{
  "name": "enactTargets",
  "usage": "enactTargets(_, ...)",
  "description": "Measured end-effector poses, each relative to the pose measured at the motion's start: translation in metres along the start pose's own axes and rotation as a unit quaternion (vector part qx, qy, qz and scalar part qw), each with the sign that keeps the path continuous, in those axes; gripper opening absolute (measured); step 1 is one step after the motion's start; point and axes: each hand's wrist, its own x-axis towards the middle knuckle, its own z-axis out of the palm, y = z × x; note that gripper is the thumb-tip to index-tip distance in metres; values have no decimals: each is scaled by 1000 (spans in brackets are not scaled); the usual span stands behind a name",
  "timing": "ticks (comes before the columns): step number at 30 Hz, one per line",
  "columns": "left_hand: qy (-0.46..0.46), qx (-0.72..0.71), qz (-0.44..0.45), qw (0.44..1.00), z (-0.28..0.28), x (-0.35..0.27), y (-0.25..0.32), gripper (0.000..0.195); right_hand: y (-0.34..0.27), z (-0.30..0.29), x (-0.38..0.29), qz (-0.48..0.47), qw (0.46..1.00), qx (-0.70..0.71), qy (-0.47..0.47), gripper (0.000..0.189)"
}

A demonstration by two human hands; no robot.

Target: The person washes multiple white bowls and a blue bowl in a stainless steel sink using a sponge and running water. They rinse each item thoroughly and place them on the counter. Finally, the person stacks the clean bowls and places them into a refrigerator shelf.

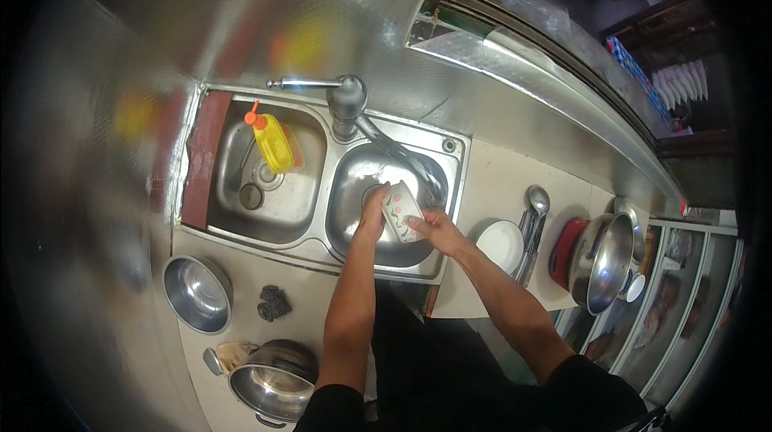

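Over the right basin of a stainless steel double sink, my left hand and my right hand hold a white bowl with a floral pattern between them. The bowl is tilted, its decorated outer side in view. My left palm lies along its left side; my right fingers and thumb grip its right side. Just beyond the bowl, the curved spout of the metal faucet reaches over the basin. Whether water runs cannot be told. In the left basin are a yellow detergent bottle with an orange pump and a small round object.
To the right are white bowls, metal ladles and spoons, and a large steel pan beside a red object. On the left counter stand a steel basin, a dark scouring pad and a steel pot.
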Motion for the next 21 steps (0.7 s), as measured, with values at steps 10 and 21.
enactTargets(10,92,111,187,972,10,-25,-27,44,3,13,39,-44,935,270,227,37)
enactTargets(21,73,254,-9,964,20,-18,22,37,11,15,16,-20,902,352,250,42)
